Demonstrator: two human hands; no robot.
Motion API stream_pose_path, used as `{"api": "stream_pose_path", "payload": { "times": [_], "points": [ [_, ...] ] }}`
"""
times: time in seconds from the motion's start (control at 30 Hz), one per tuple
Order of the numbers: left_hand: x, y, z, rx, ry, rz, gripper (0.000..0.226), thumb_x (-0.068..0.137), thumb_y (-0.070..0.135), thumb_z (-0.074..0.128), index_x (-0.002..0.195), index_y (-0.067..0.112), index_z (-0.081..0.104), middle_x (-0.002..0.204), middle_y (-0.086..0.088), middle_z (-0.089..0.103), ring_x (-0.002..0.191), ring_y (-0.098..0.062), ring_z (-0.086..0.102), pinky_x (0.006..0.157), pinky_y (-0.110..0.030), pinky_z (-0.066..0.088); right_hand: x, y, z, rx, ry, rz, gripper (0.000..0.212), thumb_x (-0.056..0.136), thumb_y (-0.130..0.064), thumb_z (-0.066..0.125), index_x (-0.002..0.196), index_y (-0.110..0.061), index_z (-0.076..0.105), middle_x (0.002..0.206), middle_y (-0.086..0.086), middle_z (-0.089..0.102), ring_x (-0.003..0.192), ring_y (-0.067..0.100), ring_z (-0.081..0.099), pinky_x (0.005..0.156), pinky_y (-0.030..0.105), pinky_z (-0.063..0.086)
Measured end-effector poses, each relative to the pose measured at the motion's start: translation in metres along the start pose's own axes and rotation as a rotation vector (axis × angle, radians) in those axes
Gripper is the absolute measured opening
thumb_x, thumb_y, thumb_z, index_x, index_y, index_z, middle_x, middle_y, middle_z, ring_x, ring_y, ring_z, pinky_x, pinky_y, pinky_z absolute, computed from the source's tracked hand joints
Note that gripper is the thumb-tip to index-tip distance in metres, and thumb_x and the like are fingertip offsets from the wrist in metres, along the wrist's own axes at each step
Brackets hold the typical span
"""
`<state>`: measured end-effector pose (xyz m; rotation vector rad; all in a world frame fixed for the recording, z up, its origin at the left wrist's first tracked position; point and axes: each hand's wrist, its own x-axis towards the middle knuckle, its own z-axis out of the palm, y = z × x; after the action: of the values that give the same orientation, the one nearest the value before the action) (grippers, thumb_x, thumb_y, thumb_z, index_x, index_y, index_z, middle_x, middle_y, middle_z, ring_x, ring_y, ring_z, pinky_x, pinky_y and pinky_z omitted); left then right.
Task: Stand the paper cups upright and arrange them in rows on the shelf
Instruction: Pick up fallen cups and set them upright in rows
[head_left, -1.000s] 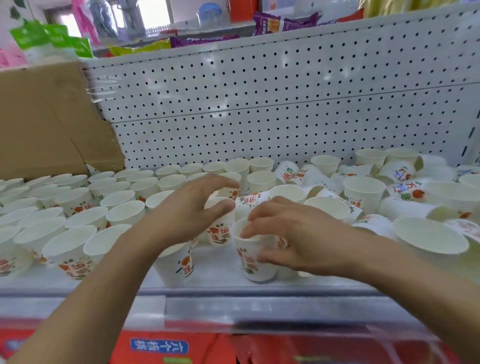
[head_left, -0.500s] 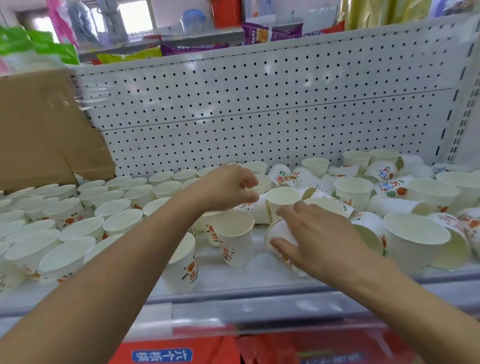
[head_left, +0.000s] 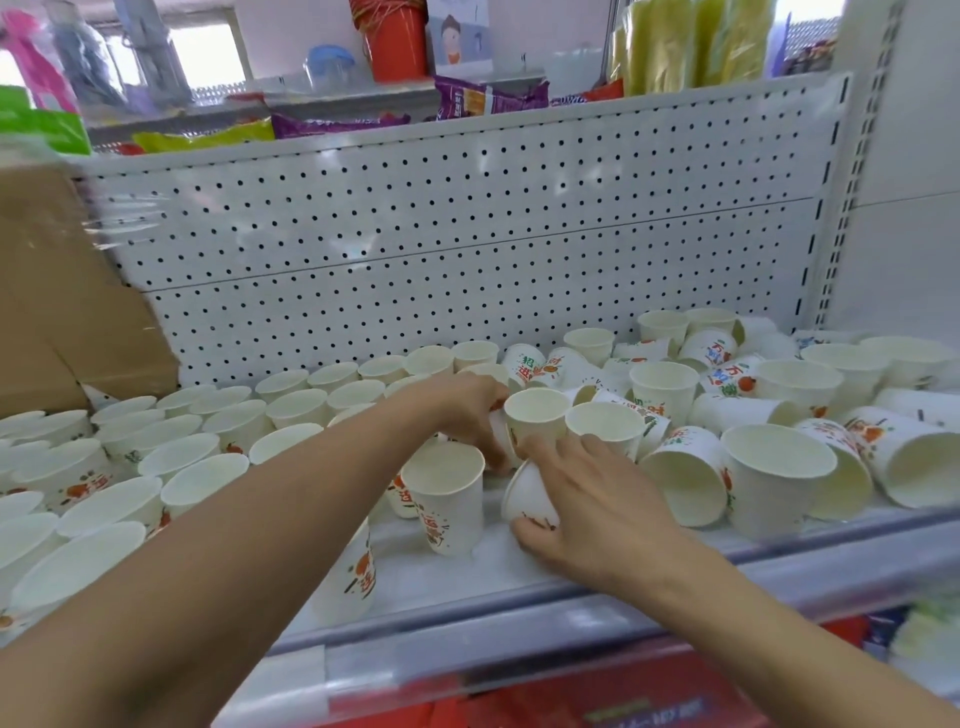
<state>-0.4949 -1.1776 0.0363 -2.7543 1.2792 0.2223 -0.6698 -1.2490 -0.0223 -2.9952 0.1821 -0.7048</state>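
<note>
Nearest me, close to the front lip of the shelf (head_left: 457, 577), my right hand (head_left: 592, 499) curls round a tipped cup (head_left: 524, 493) lying on its side, thumb beneath and fingers over it. Just left of it a lone cup (head_left: 449, 499) stands upright, untouched. A little farther in, my left hand (head_left: 467, 410) wraps the side of a mouth-up cup (head_left: 537, 415); its base is hidden. Left of my arm the rows of cups (head_left: 171, 452) stand upright. To the right the jumbled cups (head_left: 779, 431) lie mixed, some on their sides. Behind them is the pegboard (head_left: 467, 249), with a cardboard box (head_left: 57, 291) far left.
</note>
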Motion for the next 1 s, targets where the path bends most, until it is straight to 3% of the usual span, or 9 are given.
{"api": "stream_pose_path", "payload": {
  "times": [0.1, 0.2, 0.37, 0.5, 0.57, 0.7, 0.8, 0.93, 1.0],
  "points": [
    [-0.004, 0.001, -0.001, -0.064, 0.018, 0.011, 0.048, 0.061, 0.049, 0.084, 0.094, 0.032, 0.054, 0.090, 0.007, 0.060, 0.086, -0.017, 0.060, 0.067, -0.030, 0.047, -0.007, 0.004, -0.003, 0.090, 0.085, 0.006, 0.051, 0.077, -0.052, 0.052, 0.118, -0.027, 0.035, 0.105, -0.005, 0.048, 0.102, 0.019, 0.044, 0.075, 0.032, 0.038],
    [-0.014, -0.005, -0.007, -0.163, 0.070, -0.006, 0.061, 0.065, 0.037, 0.083, 0.117, 0.024, 0.054, 0.090, 0.007, 0.059, 0.080, -0.013, 0.061, 0.063, -0.027, 0.048, -0.017, 0.009, -0.005, 0.260, 0.153, 0.038, 0.048, 0.072, -0.048, 0.062, 0.107, -0.029, 0.036, 0.099, -0.012, 0.043, 0.094, 0.012, 0.040, 0.070, 0.029, 0.035],
    [-0.034, -0.017, -0.013, -0.316, 0.143, -0.012, 0.072, 0.069, 0.032, 0.081, 0.129, 0.024, 0.042, 0.121, 0.002, 0.049, 0.104, -0.018, 0.054, 0.078, -0.029, 0.049, -0.020, 0.010, 0.000, 0.546, 0.170, 0.097, 0.062, 0.071, -0.039, 0.073, 0.118, -0.030, 0.035, 0.113, -0.018, 0.044, 0.098, 0.004, 0.041, 0.078, 0.020, 0.035],
    [-0.040, -0.021, -0.011, -0.310, 0.065, -0.004, 0.084, 0.067, 0.042, 0.084, 0.138, 0.026, 0.041, 0.127, 0.003, 0.052, 0.107, -0.016, 0.052, 0.083, -0.026, 0.041, -0.020, 0.006, 0.006, 0.515, 0.072, 0.083, 0.075, 0.072, -0.050, 0.071, 0.133, -0.034, 0.031, 0.134, -0.015, 0.041, 0.118, 0.006, 0.040, 0.094, 0.025, 0.039],
    [-0.041, -0.022, -0.013, -0.316, 0.030, 0.009, 0.085, 0.068, 0.046, 0.083, 0.139, 0.024, 0.043, 0.129, 0.003, 0.053, 0.111, -0.015, 0.052, 0.088, -0.026, 0.040, -0.023, 0.006, 0.006, 0.450, 0.055, 0.070, 0.078, 0.073, -0.059, 0.067, 0.136, -0.036, 0.029, 0.135, -0.015, 0.040, 0.123, 0.007, 0.038, 0.098, 0.028, 0.038],
    [-0.049, -0.023, -0.016, -0.386, 0.084, 0.031, 0.078, 0.071, 0.050, 0.079, 0.137, 0.023, 0.048, 0.130, 0.004, 0.054, 0.114, -0.013, 0.053, 0.094, -0.028, 0.044, -0.026, 0.007, -0.007, 0.219, 0.116, 0.015, 0.077, 0.073, -0.076, 0.039, 0.138, -0.035, 0.030, 0.125, -0.012, 0.042, 0.116, 0.012, 0.041, 0.088, 0.032, 0.044],
    [-0.062, -0.015, -0.019, -0.390, 0.225, 0.068, 0.064, 0.079, 0.050, 0.072, 0.135, 0.028, 0.051, 0.131, 0.012, 0.053, 0.119, -0.008, 0.049, 0.095, -0.028, 0.040, -0.024, 0.019, -0.027, 0.153, 0.150, -0.008, 0.069, 0.076, -0.075, 0.027, 0.131, -0.035, 0.041, 0.123, -0.013, 0.045, 0.115, 0.009, 0.041, 0.080, 0.032, 0.046],
    [-0.076, 0.012, -0.024, -0.366, 0.313, 0.196, 0.049, 0.086, 0.049, 0.065, 0.131, 0.039, 0.051, 0.126, 0.021, 0.052, 0.116, 0.003, 0.044, 0.090, -0.022, 0.035, 0.000, 0.060, -0.066, 0.275, 0.220, 0.043, 0.046, 0.084, -0.058, 0.044, 0.116, -0.029, 0.059, 0.111, -0.010, 0.059, 0.102, 0.008, 0.052, 0.084, 0.036, 0.049],
    [-0.072, 0.028, -0.024, -0.349, 0.271, 0.240, 0.047, 0.087, 0.052, 0.061, 0.132, 0.042, 0.050, 0.128, 0.021, 0.050, 0.117, 0.003, 0.044, 0.091, -0.022, 0.034, 0.020, 0.085, -0.083, 0.323, 0.153, 0.055, 0.031, 0.088, -0.045, 0.054, 0.112, -0.027, 0.063, 0.104, -0.008, 0.064, 0.092, 0.007, 0.057, 0.083, 0.032, 0.049]
  ]
}}
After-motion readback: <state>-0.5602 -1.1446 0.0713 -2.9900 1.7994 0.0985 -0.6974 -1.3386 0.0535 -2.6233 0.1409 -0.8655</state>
